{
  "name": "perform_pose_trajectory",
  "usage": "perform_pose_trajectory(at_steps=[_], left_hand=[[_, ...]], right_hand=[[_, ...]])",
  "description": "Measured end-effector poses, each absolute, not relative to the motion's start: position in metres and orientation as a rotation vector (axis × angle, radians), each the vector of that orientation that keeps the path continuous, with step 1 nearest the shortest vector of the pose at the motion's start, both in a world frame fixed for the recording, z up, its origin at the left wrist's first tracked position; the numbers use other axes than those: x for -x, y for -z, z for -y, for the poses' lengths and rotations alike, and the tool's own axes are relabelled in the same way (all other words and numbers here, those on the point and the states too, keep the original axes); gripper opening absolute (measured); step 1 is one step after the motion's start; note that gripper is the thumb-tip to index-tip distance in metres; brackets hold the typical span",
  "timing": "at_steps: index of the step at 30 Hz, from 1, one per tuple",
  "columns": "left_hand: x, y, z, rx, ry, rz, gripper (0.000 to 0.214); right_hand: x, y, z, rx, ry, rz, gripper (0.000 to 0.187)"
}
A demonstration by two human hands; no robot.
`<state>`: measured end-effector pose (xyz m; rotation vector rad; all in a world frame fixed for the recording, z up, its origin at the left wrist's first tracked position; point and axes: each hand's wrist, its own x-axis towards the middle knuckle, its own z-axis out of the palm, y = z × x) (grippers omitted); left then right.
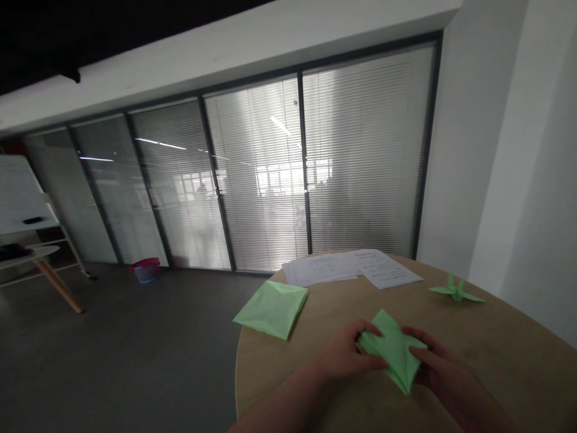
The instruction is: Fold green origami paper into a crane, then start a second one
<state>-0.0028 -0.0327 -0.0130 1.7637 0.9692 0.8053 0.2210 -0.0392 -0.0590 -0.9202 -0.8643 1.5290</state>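
Between my hands is a folded sheet of green paper (393, 349), roughly diamond-shaped, held just over the round wooden table (333, 325). My left hand (349, 355) pinches its left side, thumb near the lower edge and fingers at the upper edge. On the opposite side my right hand (435, 361) grips the paper, with fingers on top and part of the hand hidden beneath it. A folded green paper crane (457, 291) rests on the table to the right. At the table's left edge lies a larger green paper sheet (273, 308), its left corner past the rim.
Printed white sheets (351, 267) lie at the table's far side. A pink and blue basket (146, 270) stands on the grey floor. Further left are a whiteboard (22, 195) and a small table (42, 252). Glass panels with blinds (261, 180) line the wall.
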Motion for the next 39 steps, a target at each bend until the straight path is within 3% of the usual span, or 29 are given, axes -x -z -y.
perform_pose_trajectory(at_steps=[6,15,23,33,39], left_hand=[[0.001,0.016,0.031,-1.751,-0.836,-0.946,0.050],[-0.002,0.030,0.020,-1.601,-0.898,-1.032,0.053],[-0.003,0.027,0.017,-1.620,-1.005,-1.106,0.044],[-0.004,0.016,0.018,-1.821,-1.154,-1.158,0.030],[-0.003,0.016,0.016,-1.892,-1.126,-1.201,0.031]], right_hand=[[-0.220,0.058,0.039,0.890,-1.536,0.855,0.048],[-0.219,0.055,0.044,0.867,-1.503,0.966,0.056],[-0.213,0.048,0.051,0.881,-1.337,1.148,0.071],[-0.208,0.052,0.043,0.941,-1.251,1.321,0.059],[-0.206,0.049,0.044,1.007,-1.174,1.413,0.064]])
